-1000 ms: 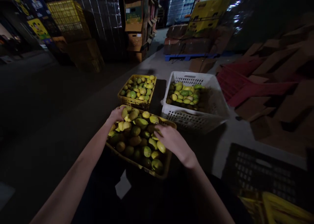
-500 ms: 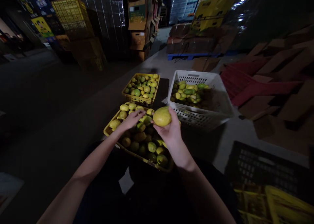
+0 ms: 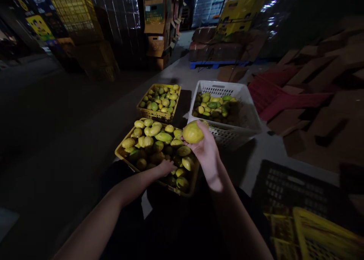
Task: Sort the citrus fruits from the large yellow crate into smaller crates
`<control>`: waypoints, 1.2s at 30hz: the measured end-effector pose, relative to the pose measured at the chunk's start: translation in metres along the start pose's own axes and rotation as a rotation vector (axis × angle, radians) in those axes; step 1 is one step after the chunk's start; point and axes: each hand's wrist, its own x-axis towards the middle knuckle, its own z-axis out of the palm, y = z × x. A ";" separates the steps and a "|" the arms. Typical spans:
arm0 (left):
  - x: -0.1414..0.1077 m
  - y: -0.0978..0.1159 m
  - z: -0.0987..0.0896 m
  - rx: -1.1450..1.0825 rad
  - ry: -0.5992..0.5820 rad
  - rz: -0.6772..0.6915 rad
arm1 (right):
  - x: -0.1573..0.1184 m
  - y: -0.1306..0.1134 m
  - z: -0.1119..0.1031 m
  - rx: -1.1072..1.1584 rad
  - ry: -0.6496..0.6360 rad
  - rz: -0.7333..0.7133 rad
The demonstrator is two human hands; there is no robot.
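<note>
In my right hand [image 3: 207,150] is a large oval yellow fruit [image 3: 193,132], lemon-like, held with the thumb over its right side. It is above the right edge of the near yellow crate [image 3: 119,148]. That crate holds many yellow and green fruits of the same sort. My left hand [image 3: 167,167] reaches down over the front part of the crate, palm side low, fingers stretched out onto the fruits. Nothing shows in its grasp, though the fingertips are partly lost in shadow.
Beyond stands a second yellow crate [image 3: 160,116] full of such fruit. A white crate [image 3: 241,129], partly filled with fruit, is to its right. Flattened cardboard and a red plastic item [image 3: 284,98] lie at right. A dark crate [image 3: 290,186] and yellow crates [image 3: 301,229] sit near lower right.
My left hand has moved from the back of the near crate down to its front part. My right hand still holds the yellow fruit, and the view has shifted slightly.
</note>
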 end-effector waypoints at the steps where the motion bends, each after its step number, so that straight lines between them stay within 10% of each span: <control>1: 0.005 0.002 0.005 0.023 -0.005 0.003 | 0.000 -0.001 -0.002 -0.001 0.002 -0.001; 8: 0.018 -0.001 0.008 0.025 0.054 0.018 | -0.005 -0.017 -0.012 -0.049 -0.019 -0.008; 13: 0.003 -0.022 -0.040 -0.135 0.228 -0.078 | -0.012 -0.018 -0.016 -0.113 -0.107 -0.050; 21: -0.085 -0.058 -0.152 -1.060 1.093 -0.059 | 0.004 -0.002 -0.012 -0.262 0.007 -0.145; 25: -0.107 -0.058 -0.142 -1.495 1.060 -0.040 | 0.005 0.013 -0.011 -0.584 -0.018 -0.326; 36: -0.103 -0.058 -0.137 -1.639 0.969 -0.122 | 0.015 0.050 0.015 -0.824 -0.079 -0.496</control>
